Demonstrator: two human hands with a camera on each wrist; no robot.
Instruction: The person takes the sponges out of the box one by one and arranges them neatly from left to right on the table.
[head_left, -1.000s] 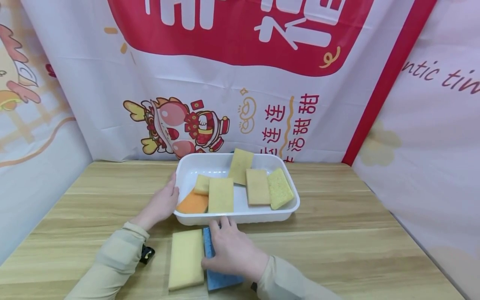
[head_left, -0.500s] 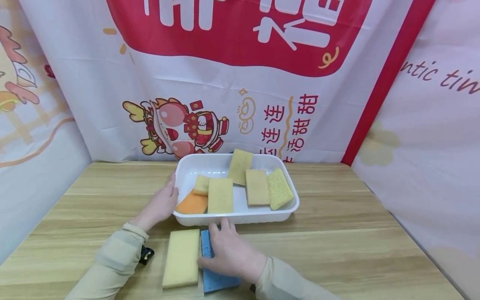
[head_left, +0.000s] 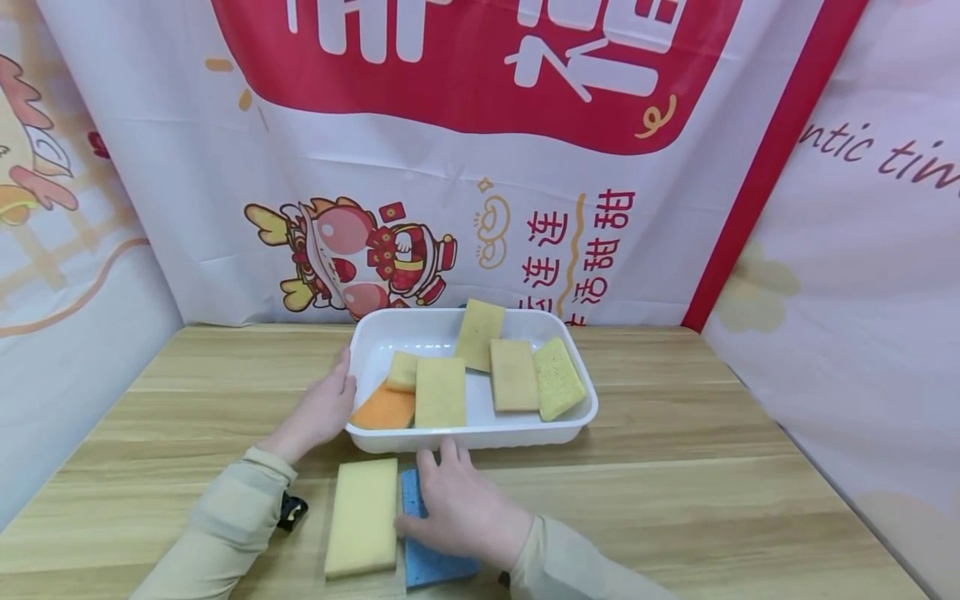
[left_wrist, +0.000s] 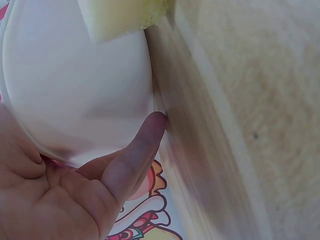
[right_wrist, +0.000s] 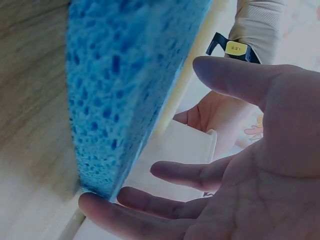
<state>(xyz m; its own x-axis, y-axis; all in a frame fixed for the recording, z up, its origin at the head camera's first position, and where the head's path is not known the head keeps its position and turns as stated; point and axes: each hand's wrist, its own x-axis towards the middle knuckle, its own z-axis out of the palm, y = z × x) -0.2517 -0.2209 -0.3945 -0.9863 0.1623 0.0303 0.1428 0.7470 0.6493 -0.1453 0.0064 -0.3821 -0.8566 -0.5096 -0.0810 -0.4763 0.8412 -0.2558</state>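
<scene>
Blue sponge (head_left: 438, 570) has slid slightly nearer the person under the right hand (head_left: 467, 510), fingers spread; left hand (head_left: 321, 410), fingers straight, touches the tray (head_left: 517, 435): six sponges (head_left: 441, 392) inside, two outside.

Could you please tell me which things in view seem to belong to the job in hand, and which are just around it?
Likely part of the job:
left hand, against the white tray
right hand, over the blue sponge
pale yellow sponge, beside the blue one
sponge-like pieces in the tray

Likely just surroundings:
wooden table
printed cloth behind
black device at the left wrist
</scene>
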